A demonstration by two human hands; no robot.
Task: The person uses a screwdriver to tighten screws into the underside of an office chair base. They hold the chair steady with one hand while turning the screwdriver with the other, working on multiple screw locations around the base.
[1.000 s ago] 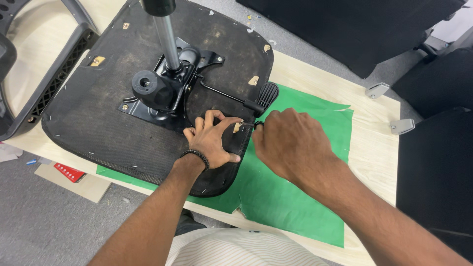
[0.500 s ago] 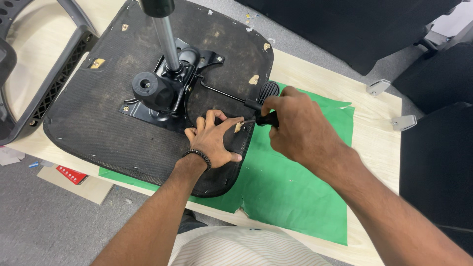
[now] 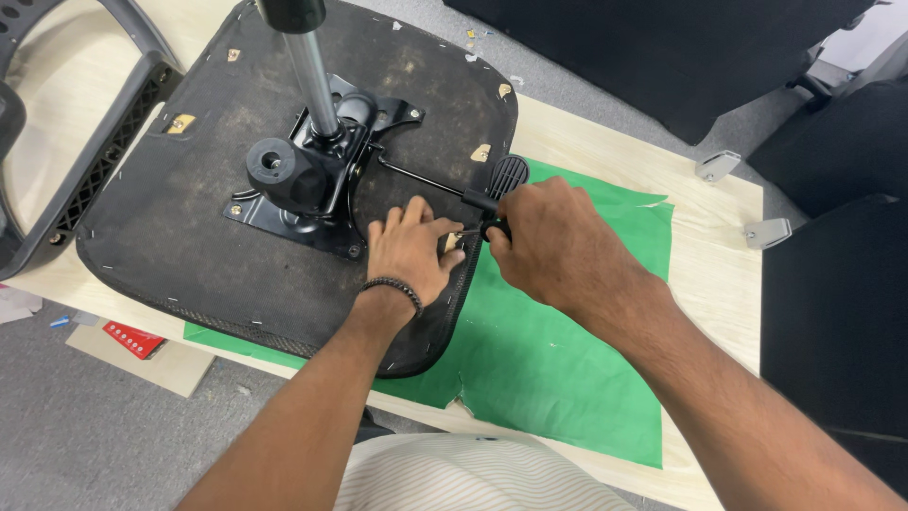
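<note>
An upturned black chair seat (image 3: 189,237) lies on the table, its metal mechanism (image 3: 303,180) and gas cylinder (image 3: 307,66) pointing up. My left hand (image 3: 411,251), with a dark bracelet on the wrist, rests flat on the seat's underside near its right edge. Beside it a small brass-coloured fitting (image 3: 452,242) shows at the fingertips. My right hand (image 3: 553,246) is closed around a small black-handled tool (image 3: 492,228) whose tip points at that fitting. The tool sits just below the lever's black paddle (image 3: 508,175).
A green mat (image 3: 558,369) covers part of the light wooden table (image 3: 719,246). Two grey metal brackets (image 3: 719,166) lie at the right. A black chair frame (image 3: 95,142) lies at the left and dark chairs (image 3: 832,312) stand at the right. A red item (image 3: 132,338) is on the floor.
My right hand has moved up and left, closing in on the fitting beside my left hand with the tool. My left hand has stayed on the seat.
</note>
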